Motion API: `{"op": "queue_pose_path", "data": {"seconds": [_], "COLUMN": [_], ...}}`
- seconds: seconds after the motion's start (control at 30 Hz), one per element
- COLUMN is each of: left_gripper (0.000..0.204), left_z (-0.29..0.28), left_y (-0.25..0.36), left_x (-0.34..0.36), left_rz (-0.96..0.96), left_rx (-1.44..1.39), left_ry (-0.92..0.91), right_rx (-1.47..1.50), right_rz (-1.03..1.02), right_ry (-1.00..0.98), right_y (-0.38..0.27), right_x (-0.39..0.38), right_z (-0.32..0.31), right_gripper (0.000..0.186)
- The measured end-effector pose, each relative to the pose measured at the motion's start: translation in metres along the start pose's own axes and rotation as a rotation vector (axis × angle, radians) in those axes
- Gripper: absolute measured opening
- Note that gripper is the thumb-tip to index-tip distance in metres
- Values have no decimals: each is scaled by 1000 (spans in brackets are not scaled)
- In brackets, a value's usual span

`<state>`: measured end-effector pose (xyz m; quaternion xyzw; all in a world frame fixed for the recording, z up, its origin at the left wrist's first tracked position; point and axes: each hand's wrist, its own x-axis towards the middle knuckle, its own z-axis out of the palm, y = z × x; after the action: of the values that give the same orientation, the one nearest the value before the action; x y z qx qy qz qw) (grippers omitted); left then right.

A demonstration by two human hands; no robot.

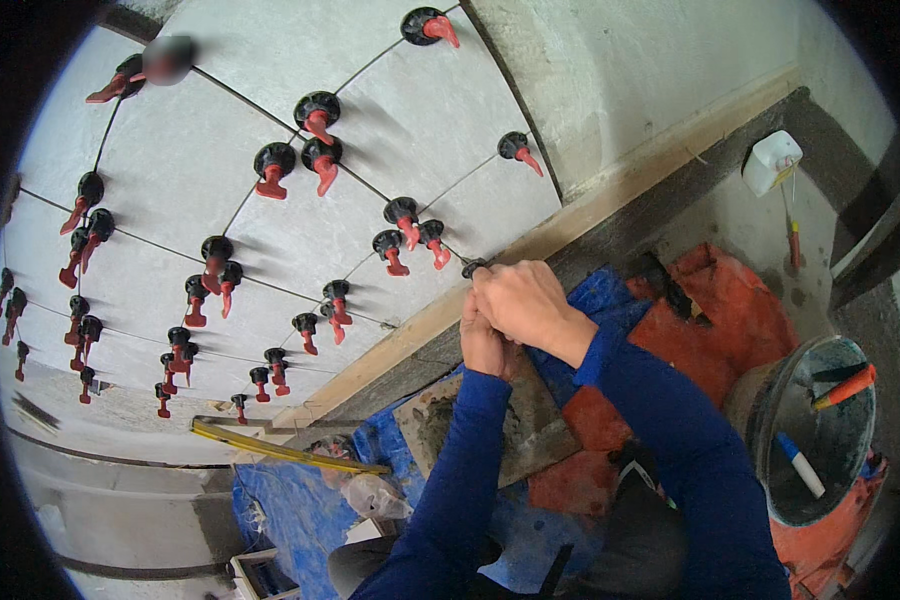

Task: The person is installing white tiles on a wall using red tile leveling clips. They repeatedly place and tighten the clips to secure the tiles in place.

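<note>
My right hand (530, 305) is closed around a small black tile-levelling piece (473, 267) at the edge of the pale tiles (180, 160), its fingertips covering most of it. My left hand (485, 340) is raised just below and left of it, fingers curled up against the same spot; what they hold is partly hidden by my right hand. Several black levelling clips with red handles (318, 110) sit along the tile joints, some close to my hands. A wooden batten (580, 210) runs along the tiles' edge behind my hands.
Below lie a blue tarp (290, 520), an orange cover (710, 300), a cement-smeared board (440, 430) and a yellow level (270, 440). A bucket (820, 480) with tools stands at right. A white container (770, 160) and a red-handled tool (794, 245) lie at the upper right.
</note>
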<state>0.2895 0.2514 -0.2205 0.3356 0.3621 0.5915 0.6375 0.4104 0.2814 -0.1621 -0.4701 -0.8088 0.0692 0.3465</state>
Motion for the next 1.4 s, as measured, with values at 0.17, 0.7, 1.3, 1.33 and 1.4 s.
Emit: {"op": "queue_pose_path", "data": {"seconds": [0.17, 0.7, 1.3, 1.33, 1.4], "left_gripper": [27, 26, 33, 32, 33], "left_z": [-5, -39, -44, -41, -39], "left_y": [7, 150, 249, 248, 245], "left_x": [4, -97, -229, -229, -229], "left_rz": [-66, -242, -196, -230, -214], "left_rx": [41, 1222, 1272, 1259, 1328], "left_ry": [-19, -367, -363, -383, -440], "right_rx": [6, 1119, 1362, 1408, 1304], "right_rz": [40, 554, 908, 858, 882], "right_ry": [6, -256, 33, 40, 97], "right_y": [-4, 14, -22, -24, -27], "right_x": [-9, -6, 2, 2, -1], "right_z": [3, 25, 35, 35, 36], "right_gripper": [20, 23, 26, 26, 26]}}
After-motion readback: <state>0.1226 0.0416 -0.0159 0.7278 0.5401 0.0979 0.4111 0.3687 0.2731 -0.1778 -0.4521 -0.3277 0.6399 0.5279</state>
